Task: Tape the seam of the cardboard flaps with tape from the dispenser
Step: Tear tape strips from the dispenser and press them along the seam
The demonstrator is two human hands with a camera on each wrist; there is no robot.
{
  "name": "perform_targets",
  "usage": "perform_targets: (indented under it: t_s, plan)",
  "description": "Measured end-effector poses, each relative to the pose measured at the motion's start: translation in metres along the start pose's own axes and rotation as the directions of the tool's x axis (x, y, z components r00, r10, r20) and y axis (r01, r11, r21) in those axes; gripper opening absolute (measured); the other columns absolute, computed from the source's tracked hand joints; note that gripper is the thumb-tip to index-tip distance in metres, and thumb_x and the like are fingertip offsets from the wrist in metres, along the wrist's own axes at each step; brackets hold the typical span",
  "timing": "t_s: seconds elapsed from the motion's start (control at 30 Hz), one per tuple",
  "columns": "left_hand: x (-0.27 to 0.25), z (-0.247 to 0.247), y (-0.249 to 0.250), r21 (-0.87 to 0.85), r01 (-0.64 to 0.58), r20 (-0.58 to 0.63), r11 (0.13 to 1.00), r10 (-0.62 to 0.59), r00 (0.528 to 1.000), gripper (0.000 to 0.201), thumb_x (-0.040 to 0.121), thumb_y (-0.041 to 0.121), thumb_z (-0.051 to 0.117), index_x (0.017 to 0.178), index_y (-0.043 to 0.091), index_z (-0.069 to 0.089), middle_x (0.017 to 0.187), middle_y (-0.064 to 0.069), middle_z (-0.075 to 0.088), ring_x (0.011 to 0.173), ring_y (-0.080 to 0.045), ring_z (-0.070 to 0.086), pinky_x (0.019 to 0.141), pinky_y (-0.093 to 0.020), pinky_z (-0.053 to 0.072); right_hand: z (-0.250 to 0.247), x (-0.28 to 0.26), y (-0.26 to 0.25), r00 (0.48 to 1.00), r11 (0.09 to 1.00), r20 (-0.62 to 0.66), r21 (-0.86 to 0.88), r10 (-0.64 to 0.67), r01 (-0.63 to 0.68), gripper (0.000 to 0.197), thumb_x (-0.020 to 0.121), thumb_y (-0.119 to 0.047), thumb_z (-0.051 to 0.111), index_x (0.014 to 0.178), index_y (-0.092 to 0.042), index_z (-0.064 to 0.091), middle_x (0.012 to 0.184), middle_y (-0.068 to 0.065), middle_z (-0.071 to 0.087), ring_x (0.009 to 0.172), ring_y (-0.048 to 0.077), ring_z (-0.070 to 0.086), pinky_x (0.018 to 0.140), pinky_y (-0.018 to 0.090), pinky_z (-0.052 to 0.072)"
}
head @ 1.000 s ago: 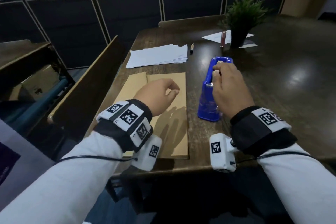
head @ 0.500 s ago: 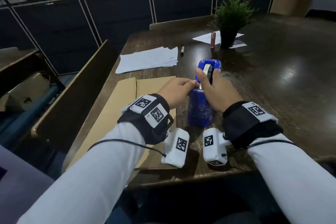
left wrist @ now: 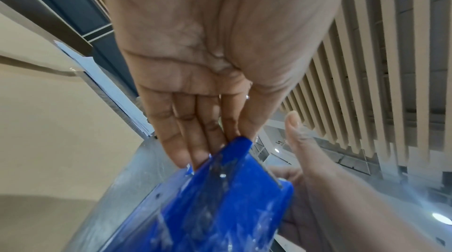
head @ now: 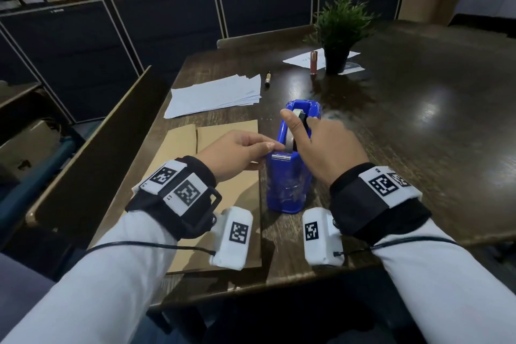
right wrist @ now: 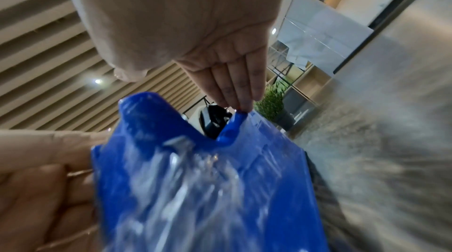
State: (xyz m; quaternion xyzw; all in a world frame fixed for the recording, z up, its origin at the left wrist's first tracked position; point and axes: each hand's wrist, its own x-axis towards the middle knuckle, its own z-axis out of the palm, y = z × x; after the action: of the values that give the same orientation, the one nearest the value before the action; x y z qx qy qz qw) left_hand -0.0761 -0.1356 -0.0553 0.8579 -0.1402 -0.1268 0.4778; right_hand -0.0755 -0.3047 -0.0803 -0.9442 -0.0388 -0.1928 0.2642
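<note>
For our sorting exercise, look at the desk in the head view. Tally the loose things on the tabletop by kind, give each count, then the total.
Cardboard flaps: 2
Tape dispenser: 1
Stack of white paper: 1
Pen: 1
Potted plant: 1
Reddish tube: 1
Loose papers under the plant: count cannot be told
Total: 7, without the loose papers

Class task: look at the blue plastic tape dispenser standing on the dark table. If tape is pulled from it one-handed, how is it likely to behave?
The blue plastic tape dispenser looks tall and narrow-based, so it may tip. The glossy dark table might let it slide. The right hand rests on it, probably steadying.
</note>
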Motion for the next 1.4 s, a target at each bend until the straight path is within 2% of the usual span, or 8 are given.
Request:
perform_targets:
  t_s: [0.17, 0.37, 0.57, 0.73, 0.87, 1.0, 1.17, 1.4]
  plan:
    - [0.0, 0.004, 0.002, -0.066, 0.041, -0.024, 0.997, -0.042, 0.999, 0.028, 0.1, 0.016, 0.044, 0.098, 0.019, 0.072, 0.106, -0.009, 0.072, 0.094, -0.018, 0.06, 0.09, -0.03, 0.051, -0.001, 0.015, 0.002, 0.999, 0.999, 0.036, 0.032, -0.03, 0.029, 0.089, 0.079, -0.079, 0.012, 0.105, -0.004, 0.051, 0.104, 0.018, 0.056, 0.1, 0.029, 0.055, 0.078, 0.038, 0.04]
    - [-0.001, 0.013, 0.004, -0.074, 0.081, -0.058, 0.994, -0.085, 0.995, 0.03, 0.1, 0.025, 0.045, 0.094, 0.015, 0.073, 0.108, -0.013, 0.072, 0.104, -0.028, 0.064, 0.098, -0.037, 0.049, 0.002, 0.016, 0.0, 0.992, 1.0, 0.125, 0.026, -0.011, 0.008, 0.082, 0.083, -0.076, 0.014, 0.104, -0.006, 0.05, 0.093, 0.009, 0.051, 0.082, 0.022, 0.047, 0.07, 0.031, 0.032]
    - [-0.006, 0.009, 0.005, -0.091, 0.101, -0.023, 0.991, -0.103, 0.994, 0.028, 0.099, 0.023, 0.048, 0.098, 0.011, 0.073, 0.11, -0.012, 0.071, 0.093, -0.015, 0.059, 0.085, -0.024, 0.051, 0.003, 0.017, 0.002, 0.995, 0.997, 0.074, -0.044, -0.067, 0.07, 0.08, 0.078, -0.08, 0.008, 0.078, -0.011, 0.047, 0.066, 0.003, 0.048, 0.058, 0.011, 0.044, 0.049, 0.026, 0.023]
    - [-0.008, 0.011, 0.005, -0.209, 0.168, -0.049, 0.963, -0.182, 0.982, 0.025, 0.097, 0.027, 0.051, 0.094, 0.019, 0.075, 0.104, -0.002, 0.074, 0.093, -0.012, 0.059, 0.091, -0.03, 0.046, 0.007, 0.017, 0.002, 0.996, 0.993, 0.064, -0.099, -0.061, 0.067, 0.096, 0.07, -0.084, 0.001, 0.09, -0.006, 0.054, 0.067, 0.003, 0.048, 0.059, 0.012, 0.045, 0.049, 0.026, 0.025]
    - [-0.005, 0.018, 0.011, -0.281, 0.227, -0.089, 0.933, -0.26, 0.961, 0.02, 0.089, 0.035, 0.061, 0.088, 0.019, 0.074, 0.095, 0.0, 0.075, 0.085, -0.01, 0.056, 0.077, -0.025, 0.045, 0.007, 0.015, 0.001, 0.996, 0.99, 0.059, -0.121, -0.069, 0.076, 0.096, 0.073, -0.082, 0.004, 0.096, -0.005, 0.055, 0.075, 0.007, 0.053, 0.07, 0.019, 0.048, 0.059, 0.028, 0.031]
    - [-0.002, 0.022, 0.021, -0.331, 0.22, -0.099, 0.918, -0.265, 0.959, 0.017, 0.086, 0.029, 0.066, 0.075, 0.016, 0.068, 0.075, 0.005, 0.068, 0.073, -0.009, 0.056, 0.069, -0.022, 0.044, 0.001, 0.014, -0.001, 0.994, 0.994, 0.076, -0.07, -0.077, 0.082, 0.09, 0.072, -0.082, 0.004, 0.087, -0.007, 0.053, 0.065, 0.001, 0.047, 0.06, 0.014, 0.045, 0.049, 0.025, 0.025]
    - [-0.002, 0.014, 0.016, -0.343, 0.237, -0.08, 0.909, -0.28, 0.957, 0.017, 0.085, 0.03, 0.069, 0.089, 0.014, 0.07, 0.094, 0.0, 0.068, 0.087, -0.014, 0.058, 0.079, -0.027, 0.047, -0.005, 0.016, -0.001, 0.99, 0.998, 0.127, -0.016, -0.064, 0.067, 0.084, 0.074, -0.081, 0.006, 0.076, -0.01, 0.05, 0.066, 0.003, 0.048, 0.067, 0.02, 0.048, 0.063, 0.031, 0.032]
    - [-0.012, 0.011, 0.007, -0.436, 0.194, -0.063, 0.879, -0.245, 0.967, 0.013, 0.085, 0.021, 0.068, 0.075, 0.013, 0.069, 0.09, -0.003, 0.069, 0.087, -0.015, 0.059, 0.092, -0.032, 0.049, -0.012, 0.014, -0.005, 0.986, 0.998, 0.155, -0.004, -0.065, 0.066, 0.071, 0.088, -0.071, 0.014, 0.065, -0.01, 0.044, 0.062, 0.007, 0.048, 0.058, 0.013, 0.044, 0.051, 0.024, 0.025]
